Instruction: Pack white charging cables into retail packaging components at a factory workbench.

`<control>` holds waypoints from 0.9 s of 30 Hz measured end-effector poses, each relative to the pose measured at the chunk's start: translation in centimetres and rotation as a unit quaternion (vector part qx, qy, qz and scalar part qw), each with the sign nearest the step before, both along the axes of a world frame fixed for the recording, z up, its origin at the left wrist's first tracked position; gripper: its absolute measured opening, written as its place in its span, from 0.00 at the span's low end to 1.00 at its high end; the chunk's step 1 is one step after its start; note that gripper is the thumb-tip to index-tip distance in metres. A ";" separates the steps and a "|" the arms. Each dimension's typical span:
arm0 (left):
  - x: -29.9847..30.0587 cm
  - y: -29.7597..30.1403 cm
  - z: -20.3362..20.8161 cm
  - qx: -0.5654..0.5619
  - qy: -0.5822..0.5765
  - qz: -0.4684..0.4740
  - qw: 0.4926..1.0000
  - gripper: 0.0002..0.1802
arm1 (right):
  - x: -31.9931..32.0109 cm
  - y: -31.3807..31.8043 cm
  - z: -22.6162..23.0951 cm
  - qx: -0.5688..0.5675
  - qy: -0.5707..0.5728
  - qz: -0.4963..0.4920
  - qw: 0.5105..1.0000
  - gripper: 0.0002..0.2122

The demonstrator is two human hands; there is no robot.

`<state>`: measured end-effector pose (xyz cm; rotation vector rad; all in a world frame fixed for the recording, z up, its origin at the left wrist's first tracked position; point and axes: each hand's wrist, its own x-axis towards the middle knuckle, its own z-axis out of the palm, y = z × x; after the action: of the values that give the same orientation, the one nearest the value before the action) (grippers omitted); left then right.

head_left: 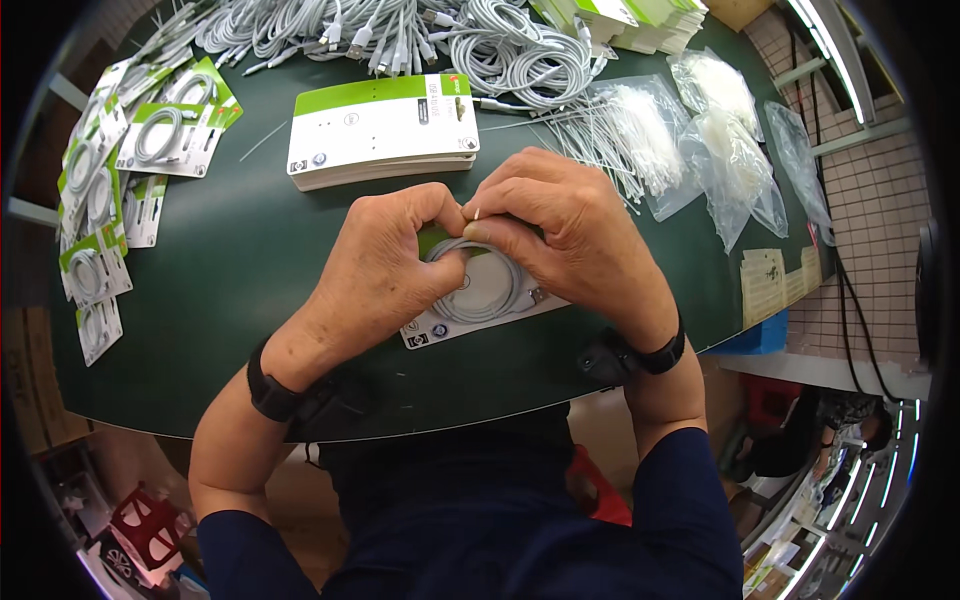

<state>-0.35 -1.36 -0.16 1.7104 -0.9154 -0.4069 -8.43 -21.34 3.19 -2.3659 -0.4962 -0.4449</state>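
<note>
A coiled white USB cable [520, 290] lies on a green and white backing card [430, 334] at the table's near middle. My left hand [385, 250] is closed at the coil's upper left, its thumb against the loop and its index finger curled over the top. My right hand [570, 215] is closed in a pinch above the coil. A short white end of a thin cable tie [477, 212] sticks out between its thumb and index finger. Both hands' fingertips meet there. They hide the tie's lower part and the coil's top.
Beyond my hands stands a stack of backing cards [375, 125]. Finished carded cables [160, 135] pile up at the left. Bundled cables [520, 55] line the far side. Loose cable ties [590, 145] and plastic bags of ties [725, 150] lie at the right. A person [800, 430] is behind at the lower right.
</note>
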 end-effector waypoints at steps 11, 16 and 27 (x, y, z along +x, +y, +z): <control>-0.1 0.0 -0.6 -0.008 0.018 0.008 1.000 0.08 | 0.4 1.5 -1.0 -0.034 -0.078 -0.055 0.995 0.06; -0.1 0.1 -0.8 -0.018 0.038 0.001 0.999 0.07 | 0.5 1.7 -1.5 -0.049 -0.086 -0.059 0.993 0.06; -0.1 0.1 -0.9 -0.005 0.038 -0.008 0.999 0.07 | 0.7 1.9 -2.2 -0.058 -0.098 -0.109 0.988 0.08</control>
<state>-0.42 -1.26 -1.08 1.6672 -0.8747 -0.4739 -7.77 -19.46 1.03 -2.5134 -0.3586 -0.7729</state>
